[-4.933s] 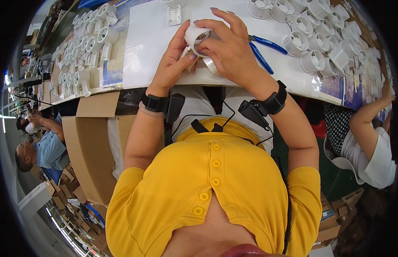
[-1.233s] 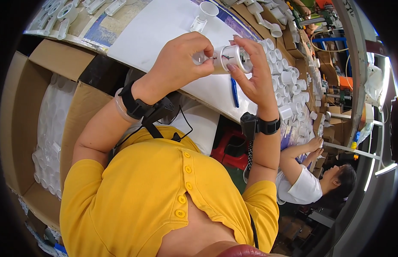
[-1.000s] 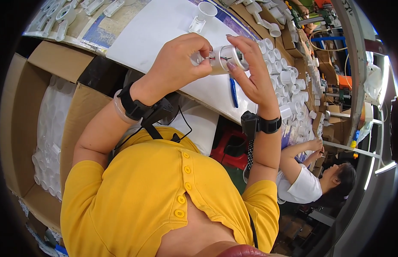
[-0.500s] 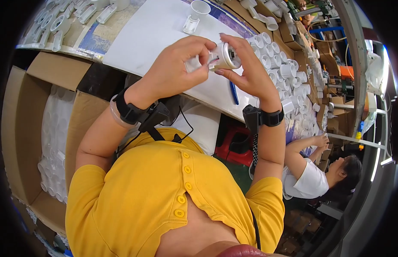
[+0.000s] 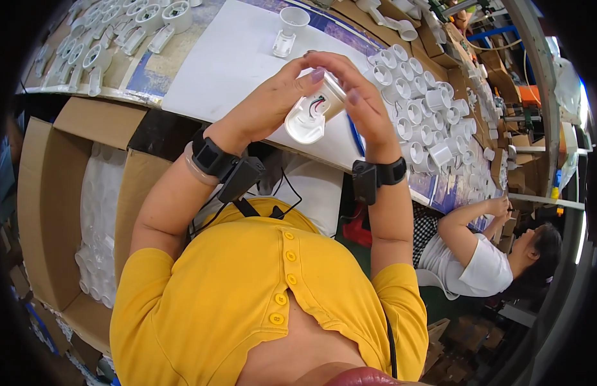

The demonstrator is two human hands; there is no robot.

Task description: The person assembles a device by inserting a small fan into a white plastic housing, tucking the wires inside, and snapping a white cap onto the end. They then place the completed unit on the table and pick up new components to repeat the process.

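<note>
Between my hands is a white plastic housing (image 5: 306, 127), with thin red and dark wires showing in its hollow handle-like end, which points toward me. My left hand (image 5: 269, 100) is closed on it from the left, thumb pressed on its upper part. From the right, my right hand (image 5: 362, 103) curls over the far end, its fingers around the part. My fingers hide much of that far end. Beyond them, a similar white cup-shaped housing with a handle (image 5: 293, 22) stands on the white sheet (image 5: 208, 64). A blue pen-like tool (image 5: 356, 135) lies partly hidden beside my right wrist.
Many white cups (image 5: 417, 106) crowd the bench on the right. Round-headed parts with handles (image 5: 96, 59) lie in rows at the far left. An open carton (image 5: 60, 212) with clear-wrapped white pieces stands at my left. A co-worker (image 5: 469, 257) in white sits at the right.
The housing has turned from lying sideways, round end to the right, to having its wired handle end toward me. My right hand has moved over its far end.
</note>
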